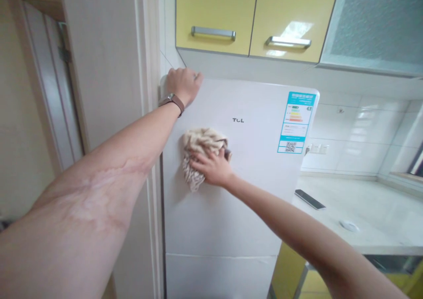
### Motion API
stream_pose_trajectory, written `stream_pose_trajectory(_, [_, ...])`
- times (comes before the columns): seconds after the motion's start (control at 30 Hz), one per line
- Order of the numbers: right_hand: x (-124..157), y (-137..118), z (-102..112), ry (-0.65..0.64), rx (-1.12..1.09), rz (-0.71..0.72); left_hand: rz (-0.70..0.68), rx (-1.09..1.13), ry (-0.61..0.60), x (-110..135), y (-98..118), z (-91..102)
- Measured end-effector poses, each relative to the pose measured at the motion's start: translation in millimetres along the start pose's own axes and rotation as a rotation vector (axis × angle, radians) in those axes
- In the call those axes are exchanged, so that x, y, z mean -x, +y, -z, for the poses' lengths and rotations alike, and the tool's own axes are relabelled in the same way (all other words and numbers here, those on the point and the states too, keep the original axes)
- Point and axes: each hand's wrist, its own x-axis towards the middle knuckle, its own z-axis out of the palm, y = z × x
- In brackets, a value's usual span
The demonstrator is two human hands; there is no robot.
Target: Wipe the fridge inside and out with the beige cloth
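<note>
A white fridge [251, 180] stands in front of me, with a blue energy label [295, 123] on its upper door. My left hand [183, 84], with a brown-strapped watch at the wrist, is curled over the fridge's top left corner. My right hand [212, 167] presses a crumpled beige cloth [200, 149] flat against the upper door, left of the middle, fingers closed on the cloth.
Yellow wall cupboards [254, 12] with metal handles hang just above the fridge. A door frame [147, 114] borders the fridge on the left. To the right runs a pale counter [370, 215] with a dark phone [309, 199] lying on it, backed by white wall tiles.
</note>
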Motion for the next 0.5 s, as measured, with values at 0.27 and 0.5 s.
stream_pose_trajectory(0.27, [94,-163,-184,-0.082,-0.261,0.386,-0.028,-0.127,0.063,-3,-1,-2.7])
stream_pose_trajectory(0.5, [240,-171,-200,-0.237,-0.593,0.061,-0.033,-0.113,0.055,-2,0,-5.8])
